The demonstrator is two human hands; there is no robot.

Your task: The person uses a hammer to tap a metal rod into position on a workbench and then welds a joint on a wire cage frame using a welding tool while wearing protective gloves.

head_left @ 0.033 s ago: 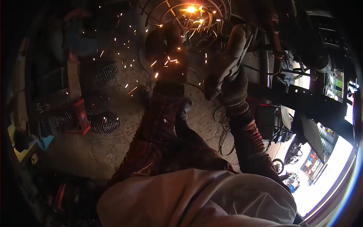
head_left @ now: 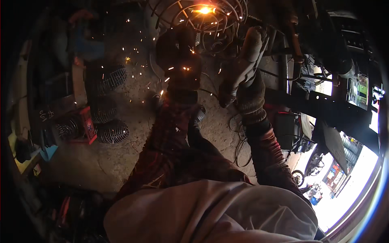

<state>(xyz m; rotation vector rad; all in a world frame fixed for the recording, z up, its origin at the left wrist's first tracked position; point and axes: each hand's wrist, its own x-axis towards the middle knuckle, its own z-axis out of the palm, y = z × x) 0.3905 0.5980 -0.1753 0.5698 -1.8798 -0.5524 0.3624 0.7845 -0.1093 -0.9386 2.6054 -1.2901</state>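
A round cage of bent metal wire (head_left: 170, 18) is at the top of the view, with a bright orange glow and flying sparks at its middle. My left hand (head_left: 178, 46), in a dark glove, reaches up to the cage's lower rim and is closed on its wire; shadow covers much of the fingers. To the right of it, my right hand (head_left: 248, 60), in a pale, dirty work glove, is closed around something dark whose kind I cannot make out. Whatever makes the glow is hidden by its brightness.
Several wire cages (head_left: 113, 133) lie on the concrete floor (head_left: 117, 158) at left, beside a red frame (head_left: 88, 125). Loops of cable (head_left: 242, 156) lie near my right forearm. A dark metal beam (head_left: 316, 105) crosses at right, before a bright opening with a motorcycle (head_left: 299, 177).
The glow at the cage has become a little smaller, and the sparks are fewer and in other places. Both hands stay almost where they were.
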